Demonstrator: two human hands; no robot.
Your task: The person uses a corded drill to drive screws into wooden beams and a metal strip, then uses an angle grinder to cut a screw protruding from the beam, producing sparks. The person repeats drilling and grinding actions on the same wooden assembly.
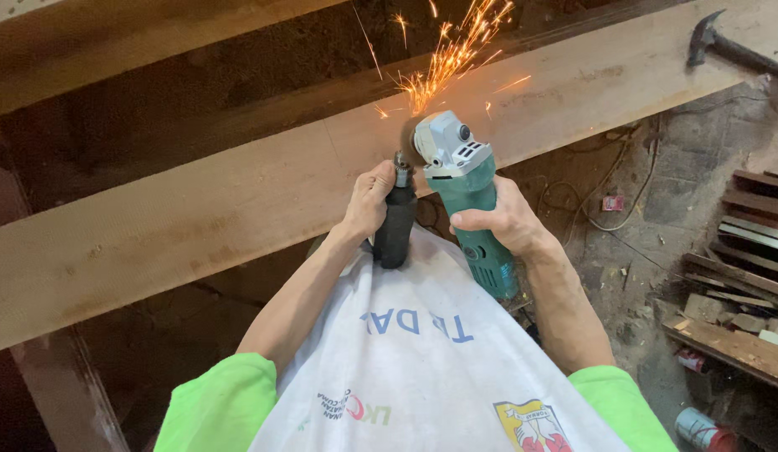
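My right hand (502, 219) grips the green body of an angle grinder (466, 184) with a grey head. Its disc meets the tip of a dark tool with a metal chuck (396, 216), which my left hand (368, 201) holds upright. Orange sparks (443, 59) fly up and away from the contact point. Both hands work just in front of a long pale wooden plank (196, 201) that runs diagonally across the view. A white printed cloth (422, 351) covers my lap below the hands.
A hammer (724, 46) lies on the plank's far right end. Stacked wood offcuts (740, 285) and a small can (698, 428) sit on the dirt floor at right, with loose cable (606, 219). Another beam (112, 42) runs at top left.
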